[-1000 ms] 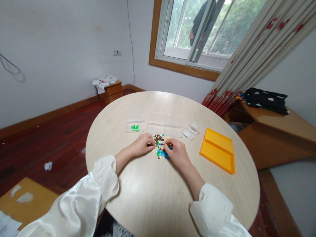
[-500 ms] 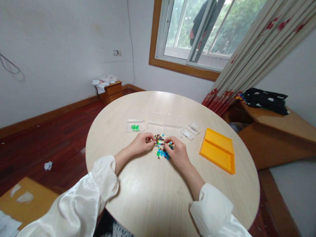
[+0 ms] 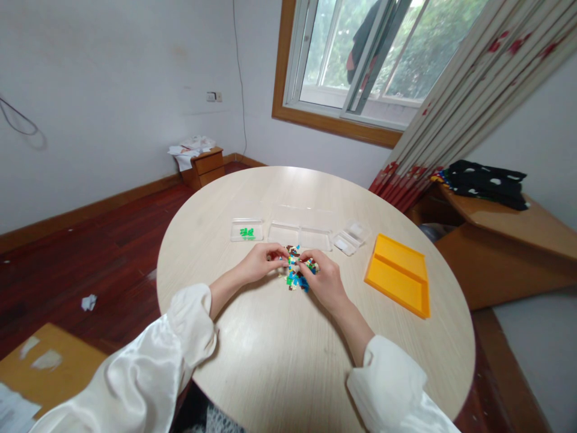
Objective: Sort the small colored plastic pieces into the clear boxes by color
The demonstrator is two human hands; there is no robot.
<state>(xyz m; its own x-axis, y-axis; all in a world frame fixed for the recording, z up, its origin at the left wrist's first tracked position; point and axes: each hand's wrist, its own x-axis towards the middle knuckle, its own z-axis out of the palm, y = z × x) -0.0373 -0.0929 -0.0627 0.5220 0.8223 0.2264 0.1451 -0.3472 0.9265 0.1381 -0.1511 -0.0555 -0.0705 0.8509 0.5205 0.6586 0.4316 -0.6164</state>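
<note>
A pile of tiny building bricks [image 3: 295, 280] in blue, green, brown, yellow and cream lies on the round table [image 3: 279, 361]. My left hand [image 3: 265, 261] reaches over the pile's left side, thumb and fingertips curled close together. From the right, my right hand [image 3: 323, 274] comes in over the pile with thumb and index finger pinched. Whatever sits between the fingers of either hand is too small to make out. Just beyond my left hand, a clear plastic box [image 3: 234, 233] holds several green bricks [image 3: 247, 233].
Behind the pile stands a clear two-part tray [image 3: 300, 230]. A small clear case [image 3: 350, 238] lies open to its right. Farther right is a yellow divided tray [image 3: 399, 273]. A wooden cabinet [image 3: 518, 252] with dark cloth on it stands past the table's right edge.
My left hand has shifted slightly right over the pile, closer to my right hand. My right hand has barely moved, and the boxes and trays stay put.
</note>
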